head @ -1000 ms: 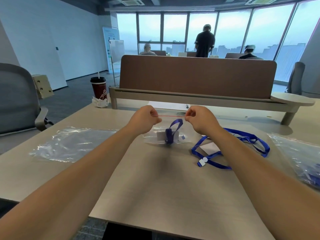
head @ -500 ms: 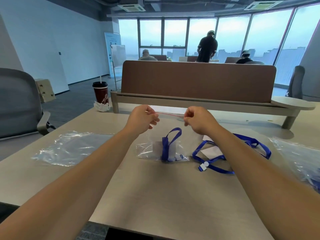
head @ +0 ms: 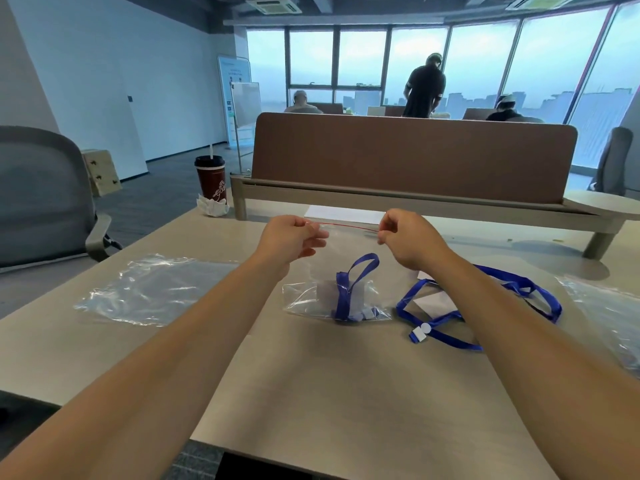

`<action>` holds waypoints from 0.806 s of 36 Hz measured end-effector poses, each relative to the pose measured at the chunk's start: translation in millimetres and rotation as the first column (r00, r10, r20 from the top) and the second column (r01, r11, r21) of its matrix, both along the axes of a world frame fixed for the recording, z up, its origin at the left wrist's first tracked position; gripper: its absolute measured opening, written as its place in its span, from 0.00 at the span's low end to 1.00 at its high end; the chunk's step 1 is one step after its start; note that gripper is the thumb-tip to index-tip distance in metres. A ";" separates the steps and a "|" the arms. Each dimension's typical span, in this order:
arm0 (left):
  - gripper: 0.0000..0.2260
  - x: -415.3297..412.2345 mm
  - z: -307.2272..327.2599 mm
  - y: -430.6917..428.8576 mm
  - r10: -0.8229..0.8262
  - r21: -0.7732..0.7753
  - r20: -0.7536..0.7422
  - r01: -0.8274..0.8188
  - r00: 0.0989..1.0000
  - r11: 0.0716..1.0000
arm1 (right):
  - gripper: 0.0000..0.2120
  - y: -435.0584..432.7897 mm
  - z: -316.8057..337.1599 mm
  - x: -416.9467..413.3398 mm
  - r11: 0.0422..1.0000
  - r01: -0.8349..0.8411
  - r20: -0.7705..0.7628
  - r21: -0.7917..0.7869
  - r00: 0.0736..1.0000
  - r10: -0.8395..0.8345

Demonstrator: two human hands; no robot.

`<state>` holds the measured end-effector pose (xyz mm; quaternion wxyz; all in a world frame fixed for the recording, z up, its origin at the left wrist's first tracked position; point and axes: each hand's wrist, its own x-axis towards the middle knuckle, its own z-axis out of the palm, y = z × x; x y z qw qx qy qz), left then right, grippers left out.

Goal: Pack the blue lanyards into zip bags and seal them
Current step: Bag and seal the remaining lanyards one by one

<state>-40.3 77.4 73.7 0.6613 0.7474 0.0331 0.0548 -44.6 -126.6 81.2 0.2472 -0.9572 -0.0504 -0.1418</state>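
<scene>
Lifted higher, the zip bag (head: pixel 311 299) hangs between left hand (head: pixel 289 239) and right hand (head: pixel 410 239), both grips pinching its red seal (head: pixel 343 226) taut, likely for closing.

A pale wood-grain table (head: pixel 346 393) carries a brown divider (head: pixel 412 157) along its far side. At the divider's left end stands a dark red cup (head: pixel 212 181) on a crumpled white napkin (head: pixel 213 206). Just in front of the divider's middle lies a white sheet (head: pixel 341 214). Nearer still, a zip bag (head: pixel 311 299) holding a blue lanyard (head: pixel 343 296) seems to touch the top. A loose lanyard (head: pixel 420 332) lies before the divider's right half. Clear bags (head: pixel 152 289) lie well out from its left end, and more bags (head: pixel 602 306) out from its right.
</scene>
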 end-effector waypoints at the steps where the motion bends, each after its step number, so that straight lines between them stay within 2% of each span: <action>1: 0.04 -0.5 -0.8 0.2 -0.001 0.003 0.012 0.001 1.000 1.000 | 0.04 0.4 -0.2 0.1 1.000 0.004 -0.006 -0.009 1.000 -0.004; 5: 0.04 -1.7 -3.8 -0.4 -0.012 0.005 0.067 0.011 0.998 1.000 | 0.03 2.0 1.1 -1.3 0.999 0.002 -0.005 -0.045 1.000 -0.002; 9: 0.05 -2.4 -4.5 -3.3 -0.027 0.011 0.075 0.026 0.997 1.000 | 0.05 7.4 3.9 -3.8 0.998 -0.040 0.007 -0.039 0.999 0.040; 15: 0.06 -4.8 -4.5 -3.9 -0.024 0.032 0.093 0.021 0.995 0.999 | 0.05 9.5 5.8 -3.2 0.996 -0.015 0.020 -0.090 1.000 0.017; 23: 0.04 -5.9 -9.1 -1.0 0.011 0.014 0.107 -0.013 0.994 1.000 | 0.08 6.6 12.6 -6.8 0.992 -0.052 -0.067 -0.117 0.997 0.044; 29: 0.05 -9.7 -11.3 -10.2 -0.043 0.047 0.130 0.037 0.991 0.998 | 0.19 18.5 14.1 -9.0 0.989 -0.148 -0.056 0.025 0.987 0.149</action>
